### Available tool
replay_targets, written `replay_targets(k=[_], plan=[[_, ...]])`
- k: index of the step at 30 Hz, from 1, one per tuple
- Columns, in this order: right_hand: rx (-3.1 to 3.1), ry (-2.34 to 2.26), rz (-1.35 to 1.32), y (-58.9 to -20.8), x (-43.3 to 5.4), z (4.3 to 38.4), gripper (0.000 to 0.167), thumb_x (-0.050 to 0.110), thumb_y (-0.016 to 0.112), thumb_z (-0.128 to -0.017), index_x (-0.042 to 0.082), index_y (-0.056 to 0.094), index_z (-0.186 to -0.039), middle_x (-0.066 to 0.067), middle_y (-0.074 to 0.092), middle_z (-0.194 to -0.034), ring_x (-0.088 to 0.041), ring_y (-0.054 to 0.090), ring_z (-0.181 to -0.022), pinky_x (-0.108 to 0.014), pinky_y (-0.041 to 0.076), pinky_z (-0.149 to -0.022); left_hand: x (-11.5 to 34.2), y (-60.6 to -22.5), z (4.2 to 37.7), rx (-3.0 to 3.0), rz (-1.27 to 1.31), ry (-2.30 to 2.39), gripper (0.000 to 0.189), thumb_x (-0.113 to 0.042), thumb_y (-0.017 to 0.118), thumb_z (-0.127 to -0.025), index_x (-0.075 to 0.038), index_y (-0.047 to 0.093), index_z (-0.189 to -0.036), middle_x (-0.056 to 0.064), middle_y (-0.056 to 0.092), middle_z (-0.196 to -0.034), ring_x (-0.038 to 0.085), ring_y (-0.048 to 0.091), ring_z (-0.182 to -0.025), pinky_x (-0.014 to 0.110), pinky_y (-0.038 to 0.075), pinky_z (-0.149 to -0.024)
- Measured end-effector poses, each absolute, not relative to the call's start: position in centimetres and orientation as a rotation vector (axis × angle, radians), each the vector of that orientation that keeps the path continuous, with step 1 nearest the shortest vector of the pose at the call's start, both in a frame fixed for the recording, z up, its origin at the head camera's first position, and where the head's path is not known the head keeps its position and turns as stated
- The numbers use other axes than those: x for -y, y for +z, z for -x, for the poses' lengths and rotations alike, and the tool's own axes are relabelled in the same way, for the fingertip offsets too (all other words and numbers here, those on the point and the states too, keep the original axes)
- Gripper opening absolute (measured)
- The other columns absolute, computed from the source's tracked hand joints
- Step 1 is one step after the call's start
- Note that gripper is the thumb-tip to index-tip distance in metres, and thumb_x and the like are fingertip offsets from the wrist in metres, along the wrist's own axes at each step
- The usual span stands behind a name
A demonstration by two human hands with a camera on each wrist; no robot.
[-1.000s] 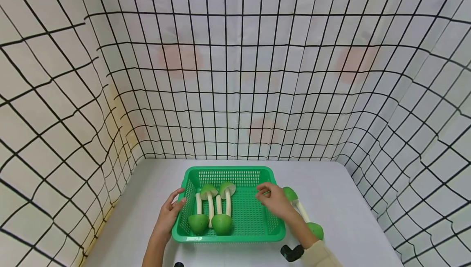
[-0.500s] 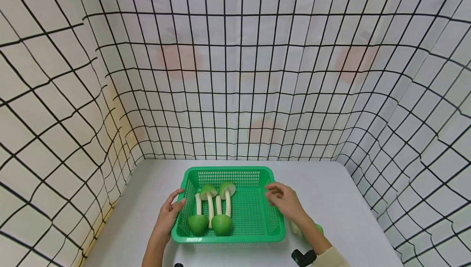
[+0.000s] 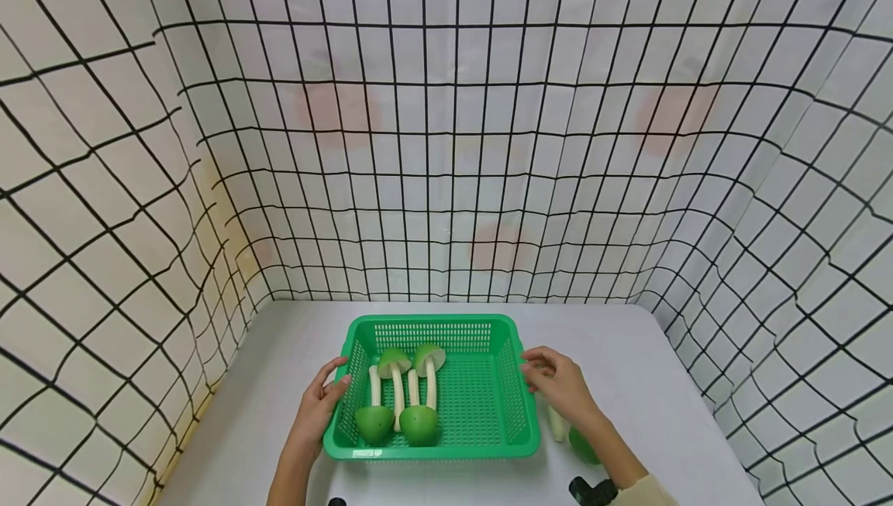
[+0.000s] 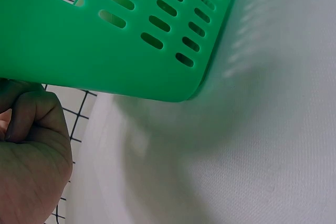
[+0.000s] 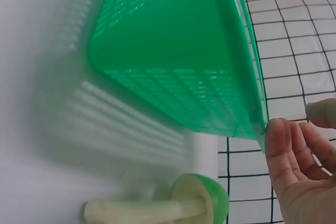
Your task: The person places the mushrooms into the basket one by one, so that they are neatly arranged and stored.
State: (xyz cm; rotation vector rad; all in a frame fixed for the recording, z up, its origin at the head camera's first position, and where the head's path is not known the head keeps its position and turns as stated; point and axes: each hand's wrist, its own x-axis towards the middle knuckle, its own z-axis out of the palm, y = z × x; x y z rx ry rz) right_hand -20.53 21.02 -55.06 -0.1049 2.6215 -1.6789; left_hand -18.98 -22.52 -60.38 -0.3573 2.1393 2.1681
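A green plastic basket stands on the table, with several model mushrooms with green caps and pale stems in its left half. My left hand grips the basket's left rim, thumb and fingers at the edge. At the right rim, my right hand touches the outside with its fingertips; its thumb stands apart and nothing is held. Outside the basket, partly hidden by my right arm, lie a pale mushroom stem and a green mushroom cap. In the right wrist view a mushroom lies beside the basket.
A white sheet with a black grid encloses the back and both sides. The white tabletop extends around the basket. A black wrist camera shows at my right forearm.
My right hand has moved rightwards from over the basket to its right rim, its arm now covering more of the mushrooms outside. The left hand and basket have stayed almost still.
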Motion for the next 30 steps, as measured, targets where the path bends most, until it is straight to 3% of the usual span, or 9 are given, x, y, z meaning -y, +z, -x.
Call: replay_targets(k=[13, 20, 30], plan=[[-2.721, -1.589, 0.040, -56.1, -23.6, 20.5, 0.029, 0.019, 0.069, -0.100, 0.003, 0.068, -0.125, -0.009, 0.072, -0.107, -0.025, 0.071, -0.091, -0.030, 0.060, -0.074, 22.5, -60.5, 19.0, -2.131, 0.353, 2.180, 0.047, -0.034, 0.065, -0.102, -0.029, 0.050, -0.146, 0.018, 0.070, -0.114, 0.027, 0.070, -0.092, 0.035, 0.061, -0.072], [-2.770, -1.516, -0.008, -57.3, -24.6, 20.6, 0.029, 0.020, 0.070, -0.100, 0.004, 0.068, -0.123, -0.009, 0.074, -0.108, -0.019, 0.070, -0.092, -0.023, 0.057, -0.071, 22.5, -60.4, 19.0, -2.135, 0.351, 2.172, 0.049, -0.037, 0.067, -0.100, -0.029, 0.050, -0.146, 0.018, 0.070, -0.114, 0.026, 0.070, -0.091, 0.034, 0.061, -0.072], [-2.880, -1.356, -0.069, -58.5, -26.0, 20.1, 0.029, 0.023, 0.072, -0.099, 0.006, 0.070, -0.122, -0.006, 0.074, -0.111, -0.019, 0.067, -0.102, -0.025, 0.054, -0.084, 22.7, -60.3, 18.9, -2.129, 0.353, 2.181, 0.048, -0.035, 0.067, -0.101, -0.028, 0.051, -0.146, 0.019, 0.070, -0.114, 0.029, 0.071, -0.092, 0.036, 0.061, -0.072]])
